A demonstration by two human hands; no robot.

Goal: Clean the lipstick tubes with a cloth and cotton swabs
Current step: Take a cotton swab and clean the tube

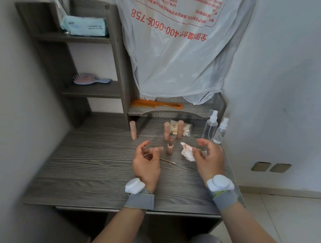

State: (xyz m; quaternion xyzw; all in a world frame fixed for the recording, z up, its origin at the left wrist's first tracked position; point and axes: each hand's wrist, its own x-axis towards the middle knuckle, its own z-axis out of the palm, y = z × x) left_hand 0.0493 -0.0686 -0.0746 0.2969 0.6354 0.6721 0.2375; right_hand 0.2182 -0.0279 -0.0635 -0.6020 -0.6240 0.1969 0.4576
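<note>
Lipstick tube, capped, stands on the counter at eleven o'clock from the left hand, whose grip pinches a pink cap. An uncapped tube stands at that hand's one o'clock, a cotton swab lying at three. The right hand curls its grip over the stained cloth; blurred, grasp uncertain.

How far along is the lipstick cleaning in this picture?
Begun: the cloth is pink-stained and a swab lies loose. In hand: one lipstick stands uncapped, cap by the left hand, right hand over the cloth. Left: three capped tubes behind, state unclear.
</note>
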